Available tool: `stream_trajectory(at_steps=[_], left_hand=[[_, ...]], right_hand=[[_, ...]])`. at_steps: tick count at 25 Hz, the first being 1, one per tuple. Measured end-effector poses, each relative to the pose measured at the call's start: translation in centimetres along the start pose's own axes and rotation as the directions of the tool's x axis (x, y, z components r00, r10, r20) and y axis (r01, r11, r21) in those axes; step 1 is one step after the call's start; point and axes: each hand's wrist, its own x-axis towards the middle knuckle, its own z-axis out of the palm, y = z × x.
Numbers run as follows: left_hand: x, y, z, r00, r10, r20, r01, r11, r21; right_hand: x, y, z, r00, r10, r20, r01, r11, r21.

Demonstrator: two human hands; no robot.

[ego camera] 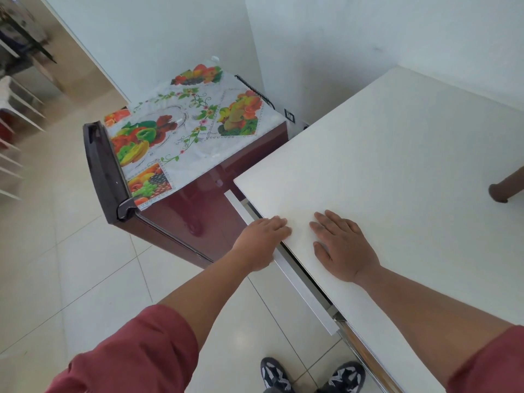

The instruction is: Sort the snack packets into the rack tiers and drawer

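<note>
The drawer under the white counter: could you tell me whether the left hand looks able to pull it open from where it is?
Probably yes. The left hand already rests at the counter edge directly above the drawer front, with only floor in front.

Head view: worn on the person's head, looking steeply down and forward.
Nearness: close over the counter (397, 171) edge, both forearms reaching in.
Far edge: fridge (181, 154) top, walls.
</note>
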Motion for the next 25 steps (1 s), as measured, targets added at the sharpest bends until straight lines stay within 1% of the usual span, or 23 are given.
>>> stream_trajectory(at_steps=[3, 7, 10, 13, 16, 17, 20, 21, 23, 25], left_hand=[[0.0, 0.1, -0.4, 0.999, -0.024, 0.023, 0.024, 0.999, 0.041], [0.6, 0.4, -1.0, 0.999, -0.036, -0.013, 0.036, 0.999, 0.016], [1.7, 0.0, -3.3, 0.998, -0.033, 0.052, 0.033, 0.999, 0.011], [3.0, -0.4, -5.1, 0.989, 0.065, 0.131, -0.080, 0.990, 0.113], [4.1, -1.0, -5.7, 0.972, 0.143, 0.186, -0.172, 0.974, 0.147], [4.3, -1.3, -5.7, 0.968, 0.162, 0.192, -0.194, 0.968, 0.161], [5.1, -1.4, -5.6, 0.961, 0.224, 0.161, -0.256, 0.942, 0.217], [5.5, -1.3, -5.5, 0.955, 0.250, 0.158, -0.281, 0.934, 0.221], [6.1, -1.1, -5.8, 0.945, 0.295, 0.143, -0.320, 0.923, 0.213], [7.0, -1.0, -6.4, 0.939, 0.308, 0.154, -0.334, 0.922, 0.195]], right_hand=[[0.0, 0.0, -0.2, 1.000, -0.001, 0.004, 0.001, 1.000, 0.003], [-0.1, -0.1, -0.3, 1.000, -0.003, 0.002, 0.003, 1.000, 0.017], [0.0, -0.2, -0.4, 1.000, 0.003, 0.015, -0.003, 1.000, 0.011], [-0.1, -0.4, -0.2, 1.000, 0.029, 0.009, -0.029, 1.000, 0.002], [0.0, -0.7, -0.4, 0.998, 0.066, 0.024, -0.066, 0.998, -0.013], [0.0, -0.9, -0.2, 0.997, 0.079, 0.015, -0.078, 0.997, -0.019], [-0.3, -2.4, -0.1, 0.984, 0.177, 0.014, -0.177, 0.984, 0.013], [-0.4, -2.7, 0.0, 0.979, 0.203, 0.004, -0.203, 0.979, 0.022], [-0.6, -3.0, -0.6, 0.969, 0.243, 0.037, -0.244, 0.970, 0.017], [-0.6, -2.9, -1.3, 0.958, 0.283, 0.047, -0.283, 0.959, -0.007]])
